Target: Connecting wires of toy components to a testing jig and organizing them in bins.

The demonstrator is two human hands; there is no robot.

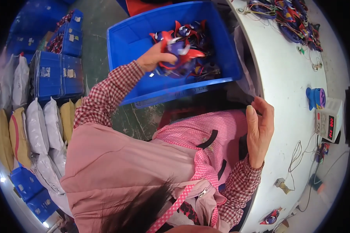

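Note:
My left hand (153,58) reaches over a blue plastic bin (124,48). Its fingers are closed around a purple-and-red plastic toy (176,47) with pointed red parts and white patches, blurred by motion. Similar toys (190,31) lie heaped inside the bin, mostly at its far and right side. Beside the white table's near edge, my right hand (259,130) is empty, with the thumb apart from the loosely bent fingers. Those fingertips are close to a pale plastic bag (245,79) hanging along the table; whether they touch it I cannot tell.
The white table (287,128) carries wired toy pieces (295,19), a blue spool (315,98), a power supply box (328,120) with a red display, loose cables and a single toy (271,216). On the left stand stacked blue crates (58,73) and filled sacks (37,124).

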